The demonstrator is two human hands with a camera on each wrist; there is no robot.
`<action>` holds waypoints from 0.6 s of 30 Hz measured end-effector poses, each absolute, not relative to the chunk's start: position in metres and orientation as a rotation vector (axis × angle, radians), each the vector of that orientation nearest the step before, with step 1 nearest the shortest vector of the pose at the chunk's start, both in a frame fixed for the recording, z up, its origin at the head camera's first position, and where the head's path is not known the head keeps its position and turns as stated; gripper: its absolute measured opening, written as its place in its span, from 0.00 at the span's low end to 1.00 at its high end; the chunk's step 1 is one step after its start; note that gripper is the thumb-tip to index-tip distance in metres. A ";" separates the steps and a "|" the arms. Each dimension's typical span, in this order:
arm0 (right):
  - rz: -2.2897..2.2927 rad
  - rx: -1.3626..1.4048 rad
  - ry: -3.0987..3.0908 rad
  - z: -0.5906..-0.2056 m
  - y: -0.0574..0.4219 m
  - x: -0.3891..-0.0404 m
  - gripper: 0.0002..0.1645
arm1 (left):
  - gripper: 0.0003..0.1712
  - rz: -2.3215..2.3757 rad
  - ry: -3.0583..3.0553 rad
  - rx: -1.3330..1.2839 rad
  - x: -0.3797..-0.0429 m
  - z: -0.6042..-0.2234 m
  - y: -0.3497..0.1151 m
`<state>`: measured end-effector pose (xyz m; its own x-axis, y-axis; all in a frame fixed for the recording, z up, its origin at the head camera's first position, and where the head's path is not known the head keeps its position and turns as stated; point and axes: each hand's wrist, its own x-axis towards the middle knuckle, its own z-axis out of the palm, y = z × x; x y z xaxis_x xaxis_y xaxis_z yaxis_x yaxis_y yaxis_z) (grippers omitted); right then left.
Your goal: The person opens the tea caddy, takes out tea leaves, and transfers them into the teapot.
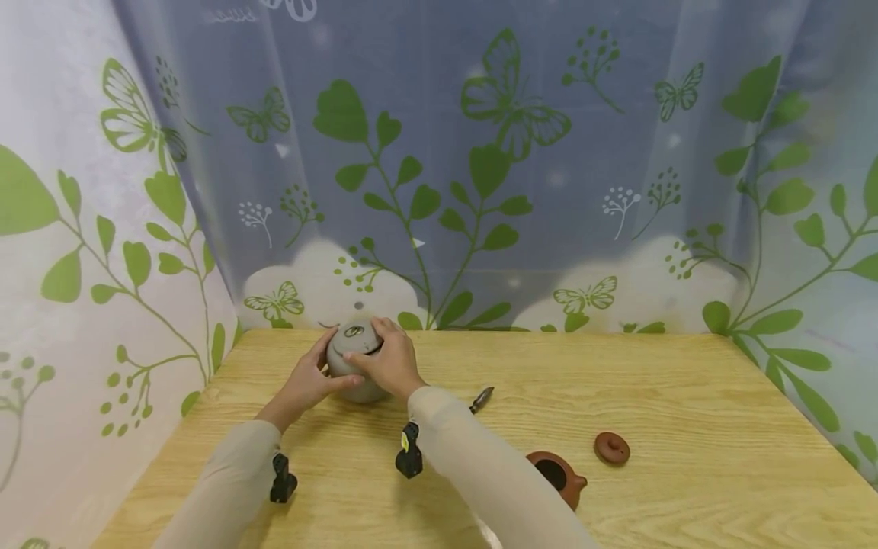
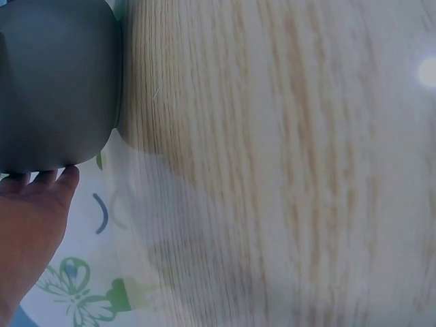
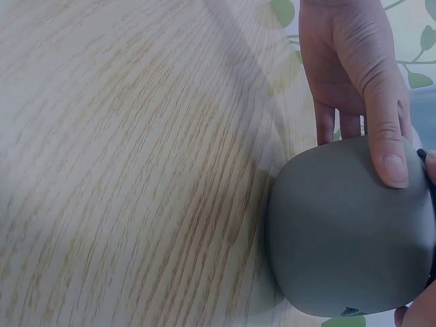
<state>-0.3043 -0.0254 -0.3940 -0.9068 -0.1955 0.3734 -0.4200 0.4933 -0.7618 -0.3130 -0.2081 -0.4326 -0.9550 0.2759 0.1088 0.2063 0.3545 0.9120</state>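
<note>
A round grey jar [image 1: 361,393] stands near the table's back edge, its lid [image 1: 360,333] bearing a small oval mark on top. A dark gap shows under the lid's right side. My left hand [image 1: 307,383] holds the jar from the left, thumb across its front. In the right wrist view, that left hand [image 3: 361,68] has its thumb flat on the jar's grey wall [image 3: 347,225]. My right hand [image 1: 396,361] grips the lid from the right, thumb in front and fingers over its far side. Only bits of it enter the right wrist view.
On the wooden table [image 1: 686,396], a reddish-brown teapot [image 1: 575,482] without its lid sits partly behind my right forearm. Its small brown lid [image 1: 612,448] lies to the right. A slim dark pointed object [image 1: 483,397] lies right of the jar. Patterned curtains [image 1: 439,191] border the table.
</note>
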 end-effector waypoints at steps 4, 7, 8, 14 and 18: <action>1.388 0.527 -2.484 -0.393 -0.025 -0.304 0.46 | 0.61 1.689 2.533 0.451 -0.312 -0.431 -0.207; 1.395 0.525 -2.475 -0.393 -0.025 -0.304 0.46 | 0.62 1.689 2.529 0.449 -0.312 -0.429 -0.206; 1.399 0.526 -2.472 -0.393 -0.025 -0.305 0.46 | 0.62 1.687 2.530 0.449 -0.312 -0.429 -0.206; 1.463 0.508 -2.460 -0.394 -0.024 -0.306 0.45 | 0.62 1.675 2.524 0.433 -0.311 -0.429 -0.207; 1.518 0.490 -2.446 -0.394 -0.022 -0.307 0.44 | 0.62 1.681 2.510 0.435 -0.307 -0.426 -0.207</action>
